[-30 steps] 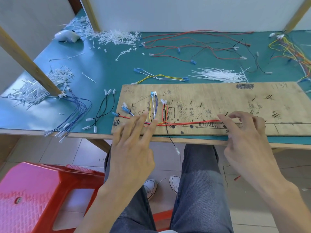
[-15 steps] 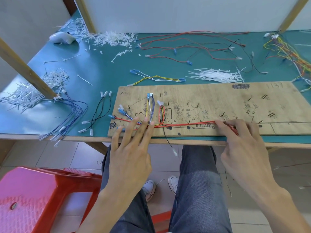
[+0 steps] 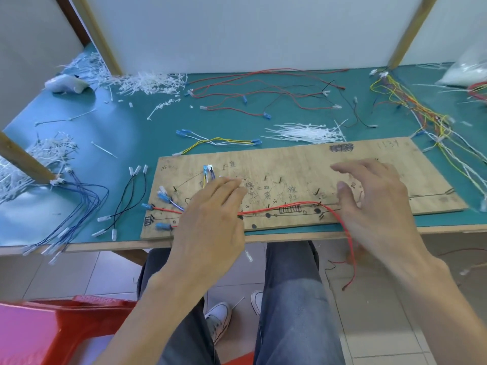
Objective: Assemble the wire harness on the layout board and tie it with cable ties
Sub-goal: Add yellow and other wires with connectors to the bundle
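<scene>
now routing red wires along layout board, both hands open-fingered; next, reaching for cable ties.

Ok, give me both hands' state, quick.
Left hand: open, fingers spread flat over the wires on the layout board.
Right hand: open, fingers loosely curled, holding nothing.

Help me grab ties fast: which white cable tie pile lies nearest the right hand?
The loose pile just beyond the board's far edge, ahead of the right hand. The other piles lie far left, by the wooden posts.
</scene>
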{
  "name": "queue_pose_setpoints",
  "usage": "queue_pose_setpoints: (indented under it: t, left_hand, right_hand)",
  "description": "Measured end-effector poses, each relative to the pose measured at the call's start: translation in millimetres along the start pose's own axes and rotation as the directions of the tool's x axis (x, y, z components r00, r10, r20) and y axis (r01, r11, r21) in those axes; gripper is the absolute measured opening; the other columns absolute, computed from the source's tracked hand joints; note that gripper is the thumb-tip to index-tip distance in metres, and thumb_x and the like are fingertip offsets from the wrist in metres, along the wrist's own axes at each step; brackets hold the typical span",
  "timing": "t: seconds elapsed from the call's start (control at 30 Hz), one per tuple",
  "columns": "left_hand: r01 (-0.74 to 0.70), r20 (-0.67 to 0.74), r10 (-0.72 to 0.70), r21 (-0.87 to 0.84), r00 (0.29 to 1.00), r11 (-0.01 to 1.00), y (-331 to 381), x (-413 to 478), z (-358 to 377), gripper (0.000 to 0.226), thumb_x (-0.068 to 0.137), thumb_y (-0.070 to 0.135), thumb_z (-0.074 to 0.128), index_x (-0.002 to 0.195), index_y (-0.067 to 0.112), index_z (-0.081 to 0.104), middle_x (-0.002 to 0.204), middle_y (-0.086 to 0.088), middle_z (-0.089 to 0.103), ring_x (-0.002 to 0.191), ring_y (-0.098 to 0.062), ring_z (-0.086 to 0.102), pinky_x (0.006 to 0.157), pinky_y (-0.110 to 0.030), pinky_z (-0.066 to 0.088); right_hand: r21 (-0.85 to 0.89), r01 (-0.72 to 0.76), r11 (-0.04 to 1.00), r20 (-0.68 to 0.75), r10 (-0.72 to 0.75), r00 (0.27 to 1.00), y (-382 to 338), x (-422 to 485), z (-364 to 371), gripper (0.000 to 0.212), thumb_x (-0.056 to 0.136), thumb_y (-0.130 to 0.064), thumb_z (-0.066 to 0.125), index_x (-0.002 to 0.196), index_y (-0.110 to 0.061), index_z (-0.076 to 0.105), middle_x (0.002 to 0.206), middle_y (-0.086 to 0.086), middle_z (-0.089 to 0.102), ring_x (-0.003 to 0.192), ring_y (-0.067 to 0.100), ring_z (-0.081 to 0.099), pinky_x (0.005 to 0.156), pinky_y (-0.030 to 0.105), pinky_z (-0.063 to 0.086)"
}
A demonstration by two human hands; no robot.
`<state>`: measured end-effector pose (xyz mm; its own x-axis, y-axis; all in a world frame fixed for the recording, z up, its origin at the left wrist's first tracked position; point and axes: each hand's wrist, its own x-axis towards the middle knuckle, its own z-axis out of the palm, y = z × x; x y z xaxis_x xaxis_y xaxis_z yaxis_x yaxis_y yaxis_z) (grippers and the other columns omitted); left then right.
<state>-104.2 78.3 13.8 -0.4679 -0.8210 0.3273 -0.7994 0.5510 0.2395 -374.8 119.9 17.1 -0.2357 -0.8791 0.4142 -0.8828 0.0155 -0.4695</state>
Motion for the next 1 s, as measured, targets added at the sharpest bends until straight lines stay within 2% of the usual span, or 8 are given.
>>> queue_pose_setpoints:
  t: [0.17, 0.27, 0.4, 0.53, 0.63, 0.8, 0.9, 1.0]
  left_hand:
    - [-0.065, 0.231, 0.065, -0.01, 0.971, 0.998, 17.5, 71.4, 15.9, 0.038, 0.104, 0.028, 0.045, 0.14, 0.025, 0.057, 0.142, 0.009, 0.059, 0.133, -0.017, 0.051, 0.098, -0.044, 0.055]
    - [-0.146, 0.346, 0.114, 0.069, 0.931, 0.987, 27.7, 104.4, 29.9, 0.034, 0.108, 0.036, 0.038, 0.131, 0.024, 0.06, 0.123, 0.004, 0.064, 0.117, -0.022, 0.058, 0.083, -0.043, 0.055]
    - [-0.166, 0.325, 0.105, 0.165, 0.94, 0.972, 40.1, 132.9, 38.0, 0.031, 0.107, 0.039, 0.042, 0.104, 0.019, 0.066, 0.098, 0.003, 0.054, 0.1, -0.025, 0.06, 0.068, -0.037, 0.04]
    - [-0.127, 0.346, 0.044, 0.22, 0.937, 0.967, 49.6, 144.2, 40.1, 0.04, 0.099, 0.024, 0.054, 0.065, 0.016, 0.033, 0.078, -0.006, 0.053, 0.071, -0.028, 0.047, 0.064, -0.035, 0.035]
    - [-0.152, 0.35, 0.067, 0.221, 0.934, 0.963, 51.5, 144.5, 36.7, 0.046, 0.097, 0.024, 0.056, 0.063, 0.021, 0.025, 0.065, 0.0, 0.032, 0.057, -0.019, 0.031, 0.061, -0.035, 0.031]
    - [-0.185, 0.352, 0.081, 0.273, 0.932, 0.944, 50.3, 144.3, 41.4, 0.045, 0.095, 0.028, 0.054, 0.065, 0.022, 0.021, 0.083, -0.004, 0.054, 0.07, -0.03, 0.045, 0.063, -0.037, 0.031]
    - [-0.183, 0.37, 0.066, 0.29, 0.927, 0.94, 50.4, 144.6, 44.7, 0.043, 0.095, 0.029, 0.053, 0.065, 0.023, 0.022, 0.079, 0.001, 0.046, 0.068, -0.027, 0.035, 0.063, -0.038, 0.029]
    - [-0.17, 0.39, 0.048, 0.285, 0.92, 0.943, 50.5, 143.1, 46.6, 0.04, 0.096, 0.032, 0.05, 0.068, 0.021, 0.025, 0.076, 0.002, 0.042, 0.072, -0.029, 0.043, 0.064, -0.037, 0.029]
  right_hand:
    - [0.153, -0.171, 0.973, 0.029, 0.169, 0.985, 15.6, 45.9, -4.7, 0.017, 0.095, -0.016, 0.068, 0.106, -0.024, 0.078, 0.088, -0.013, 0.073, 0.084, -0.003, 0.063, 0.083, 0.013, 0.045]
    - [0.134, -0.227, 0.965, 0.071, 0.219, 0.973, 35.4, 71.6, -3.5, 0.013, 0.093, -0.017, 0.068, 0.095, -0.026, 0.079, 0.081, -0.015, 0.073, 0.079, 0.001, 0.066, 0.081, 0.025, 0.05]
    - [0.102, -0.273, 0.957, 0.096, 0.264, 0.96, 71.6, 109.9, -1.9, 0.012, 0.093, -0.018, 0.069, 0.094, -0.025, 0.078, 0.083, -0.012, 0.074, 0.082, 0.006, 0.067, 0.081, 0.027, 0.049]
    - [0.158, -0.363, 0.918, 0.008, 0.367, 0.93, 114.9, 160.4, -6.8, 0.014, 0.092, -0.015, 0.069, 0.098, -0.019, 0.082, 0.089, -0.003, 0.077, 0.085, 0.012, 0.068, 0.082, 0.024, 0.047]
    - [0.204, -0.413, 0.888, -0.1, 0.439, 0.893, 145.3, 201.8, -10.5, 0.014, 0.092, -0.018, 0.067, 0.095, -0.022, 0.08, 0.09, -0.001, 0.075, 0.087, 0.015, 0.067, 0.08, 0.026, 0.047]
    - [0.243, -0.472, 0.848, -0.215, 0.521, 0.826, 188.3, 264.4, -2.1, 0.021, 0.093, -0.027, 0.062, 0.104, -0.018, 0.079, 0.096, 0.001, 0.075, 0.107, 0.025, 0.069, 0.093, 0.035, 0.054]
    - [0.152, -0.553, 0.819, -0.113, 0.57, 0.814, 209.2, 291.5, 12.3, 0.045, 0.095, -0.041, 0.069, 0.126, -0.008, 0.068, 0.117, 0.008, 0.072, 0.119, 0.029, 0.063, 0.101, 0.04, 0.051]
    - [-0.019, -0.623, 0.782, 0.013, 0.623, 0.782, 223.8, 303.9, 26.9, 0.032, 0.087, -0.04, 0.074, 0.097, -0.01, 0.066, 0.098, 0.01, 0.062, 0.095, 0.03, 0.059, 0.063, 0.034, 0.045]
